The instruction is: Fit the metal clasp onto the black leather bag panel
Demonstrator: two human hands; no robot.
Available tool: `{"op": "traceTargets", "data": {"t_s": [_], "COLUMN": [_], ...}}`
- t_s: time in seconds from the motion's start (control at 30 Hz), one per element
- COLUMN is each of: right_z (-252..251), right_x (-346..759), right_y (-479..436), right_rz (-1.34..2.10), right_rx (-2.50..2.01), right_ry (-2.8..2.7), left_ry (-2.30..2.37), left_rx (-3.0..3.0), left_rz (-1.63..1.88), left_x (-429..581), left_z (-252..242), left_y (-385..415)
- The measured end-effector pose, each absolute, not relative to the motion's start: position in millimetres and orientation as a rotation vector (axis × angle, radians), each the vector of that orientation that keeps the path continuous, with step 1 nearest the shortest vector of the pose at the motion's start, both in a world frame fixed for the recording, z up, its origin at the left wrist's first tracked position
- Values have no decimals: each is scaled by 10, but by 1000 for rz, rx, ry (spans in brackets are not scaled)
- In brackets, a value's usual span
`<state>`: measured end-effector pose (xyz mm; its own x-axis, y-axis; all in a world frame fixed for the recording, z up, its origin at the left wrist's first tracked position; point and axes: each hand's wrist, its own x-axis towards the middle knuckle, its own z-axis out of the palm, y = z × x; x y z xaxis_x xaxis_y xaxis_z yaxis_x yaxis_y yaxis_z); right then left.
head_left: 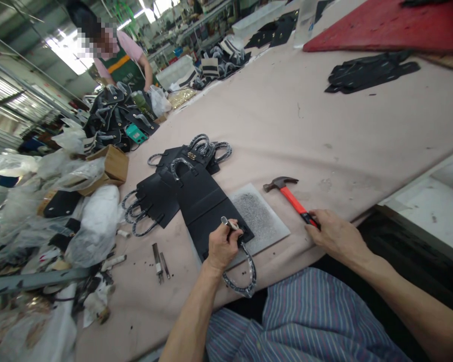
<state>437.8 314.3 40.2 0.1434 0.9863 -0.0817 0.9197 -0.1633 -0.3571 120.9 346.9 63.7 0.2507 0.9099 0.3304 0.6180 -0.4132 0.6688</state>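
Note:
My left hand [222, 246] is closed around a short metal punch [229, 223], held over the near edge of a black bag panel [207, 201]. The panel has a wrapped handle [254, 274] at its near end and another at its far end. Part of it lies on a pale, speckled board [266, 216]. To the right, my right hand [334, 234] grips the black end of a claw hammer [292, 198] with a red handle. The hammer's head points away from me, low over the table or resting on it; I cannot tell which. The punch's tip is hidden by my fingers.
More black panels with handles [156, 198] lie beyond and left of the board. Two metal tools [158, 264] rest at the left. Plastic bags and a cardboard box [115, 166] crowd the left edge. Black pieces [370, 73] lie at the far right. A person [126, 60] stands across the table.

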Motion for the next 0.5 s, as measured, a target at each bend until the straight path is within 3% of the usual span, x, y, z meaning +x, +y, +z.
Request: {"op": "traceTargets", "data": {"t_s": [0.1,0.27,0.37,0.5], "right_z": [528,709,820,1308], "right_x": [4393,4262,4109,4006], "right_y": [3296,3426,3419,3376], "right_rz": [924,1728,1845,1642], "right_rx": [-2163,-1670,-1573,-1641], "right_ry": [-1600,-880,-647,-898], "left_ry": [1390,1374,1383,1378], "left_rx": [2118,2102,2093,2090], "left_rz": [974,991,1002,1002], "left_x": [1213,1226,1221,1214], "left_z": [638,633,616,583], "left_y": [3466,3436,3414,3412]}}
